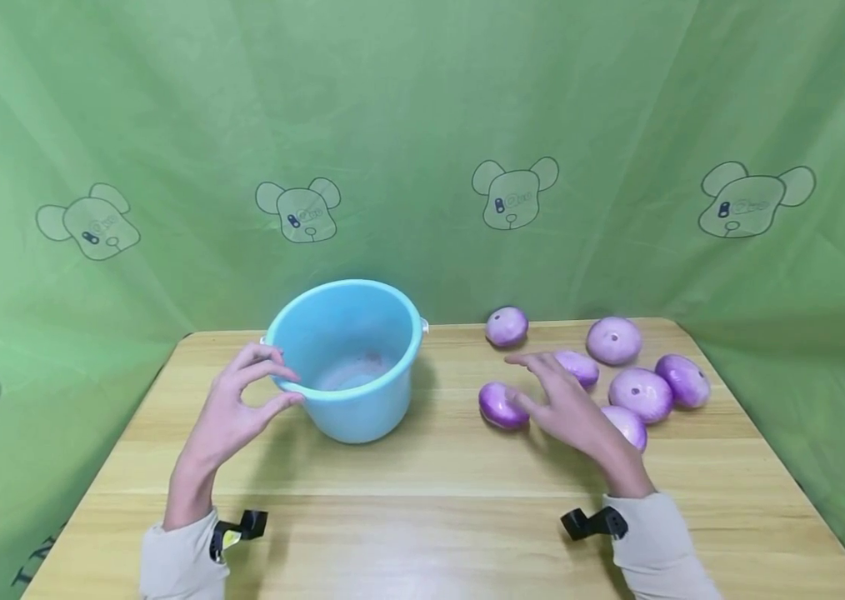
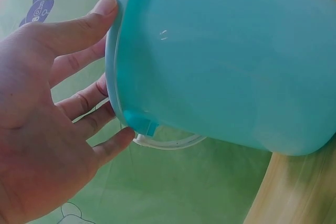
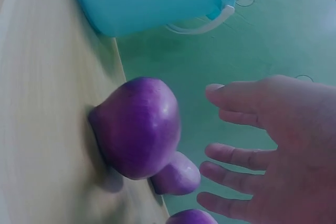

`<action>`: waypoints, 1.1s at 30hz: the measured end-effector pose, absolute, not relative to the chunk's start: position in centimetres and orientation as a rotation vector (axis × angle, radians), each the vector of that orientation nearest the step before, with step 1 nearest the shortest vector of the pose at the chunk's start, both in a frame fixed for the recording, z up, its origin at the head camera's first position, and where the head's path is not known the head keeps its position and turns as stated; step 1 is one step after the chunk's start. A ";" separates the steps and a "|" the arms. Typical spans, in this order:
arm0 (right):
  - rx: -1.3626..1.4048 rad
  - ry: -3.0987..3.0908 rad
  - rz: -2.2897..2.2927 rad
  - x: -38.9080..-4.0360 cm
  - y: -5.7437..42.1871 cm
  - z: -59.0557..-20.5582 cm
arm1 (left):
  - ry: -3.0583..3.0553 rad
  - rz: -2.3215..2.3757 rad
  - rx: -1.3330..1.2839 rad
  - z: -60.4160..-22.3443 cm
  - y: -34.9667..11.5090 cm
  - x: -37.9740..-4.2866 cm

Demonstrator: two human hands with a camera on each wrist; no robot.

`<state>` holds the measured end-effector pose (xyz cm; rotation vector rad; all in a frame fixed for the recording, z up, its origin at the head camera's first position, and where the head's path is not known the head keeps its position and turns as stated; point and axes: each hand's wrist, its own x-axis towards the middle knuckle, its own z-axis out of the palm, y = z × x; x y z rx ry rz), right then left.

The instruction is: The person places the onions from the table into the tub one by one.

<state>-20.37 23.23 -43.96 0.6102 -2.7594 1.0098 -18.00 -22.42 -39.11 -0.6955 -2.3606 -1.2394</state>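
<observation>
A light blue bucket (image 1: 362, 412) stands upright on the table, left of the middle. My left hand (image 1: 231, 412) holds its near-left rim, the thumb on the outside and the fingers reaching over the edge. In the left wrist view the thumb (image 2: 106, 7) meets the rim, while the fingertips are partly hidden behind it. My right hand (image 1: 568, 408) hovers over the right half of the table with its fingers spread. The nearest purple onion (image 1: 499, 406) lies just left of its thumb; the right wrist view has this onion (image 3: 139, 129) apart from the fingers.
More purple onions lie at the right: one at the back edge (image 1: 507, 326), several clustered behind and beside the right hand, such as one onion (image 1: 640, 395). The bucket's white handle (image 3: 210, 24) hangs at its side. A green curtain (image 1: 407, 125) surrounds the wooden table (image 1: 422, 533).
</observation>
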 end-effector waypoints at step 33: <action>0.688 -2.833 0.967 -20.3 21.9 -45.9 | -2.306 -1.455 -0.647 -39.5 -22.9 -18.7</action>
